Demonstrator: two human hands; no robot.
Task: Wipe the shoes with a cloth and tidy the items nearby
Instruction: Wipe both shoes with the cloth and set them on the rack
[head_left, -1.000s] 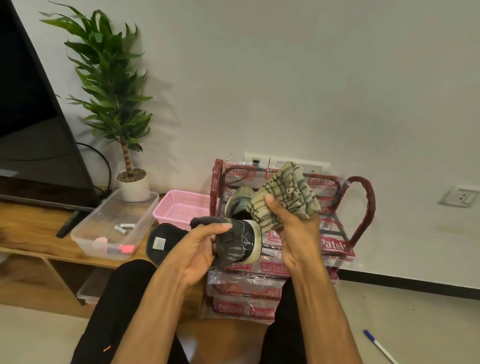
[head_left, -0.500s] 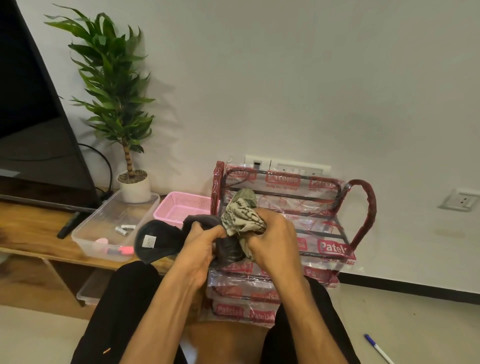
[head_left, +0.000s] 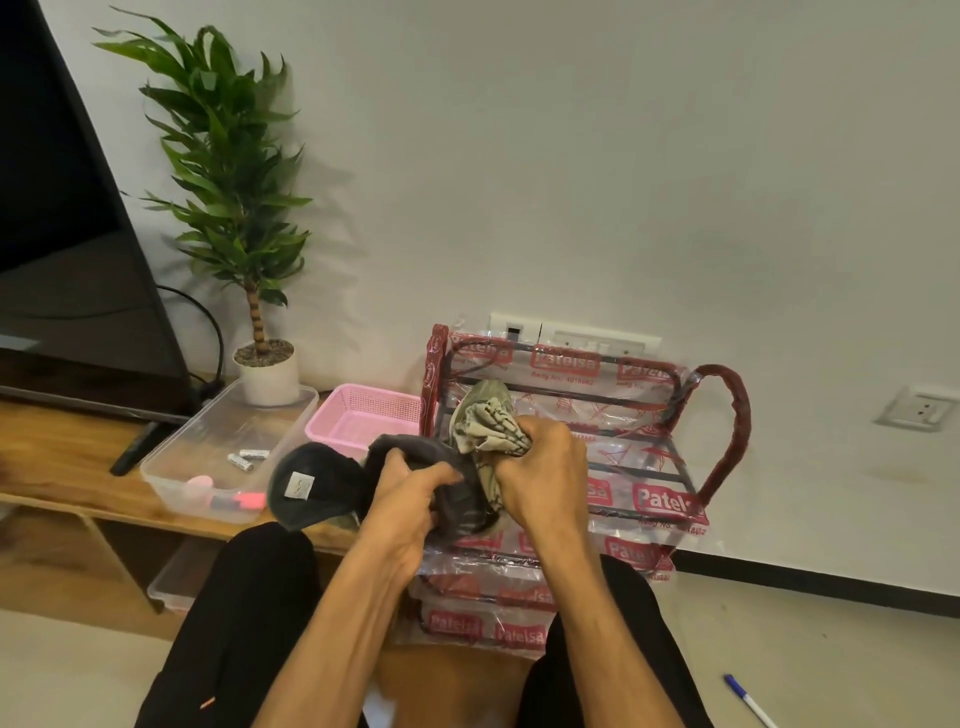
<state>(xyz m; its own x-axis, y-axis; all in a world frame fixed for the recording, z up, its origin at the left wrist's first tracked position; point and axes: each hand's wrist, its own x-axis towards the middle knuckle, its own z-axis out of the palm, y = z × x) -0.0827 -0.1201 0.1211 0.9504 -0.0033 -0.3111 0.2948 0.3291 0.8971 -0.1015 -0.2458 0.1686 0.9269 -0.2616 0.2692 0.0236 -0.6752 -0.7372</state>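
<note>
Gripping the dark shoe at centre frame, my left hand curls round it to steady it. My right hand clenches the bunched cloth against its right side, likely for firm rubbing.

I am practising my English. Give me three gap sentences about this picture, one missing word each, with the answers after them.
1. The left hand holds the dark shoe while the right hand grips a checked ___.
2. The colour of the basket beside the clear container is ___.
3. The pen with a blue cap lies on the ___.
Answers: cloth; pink; floor.
</note>
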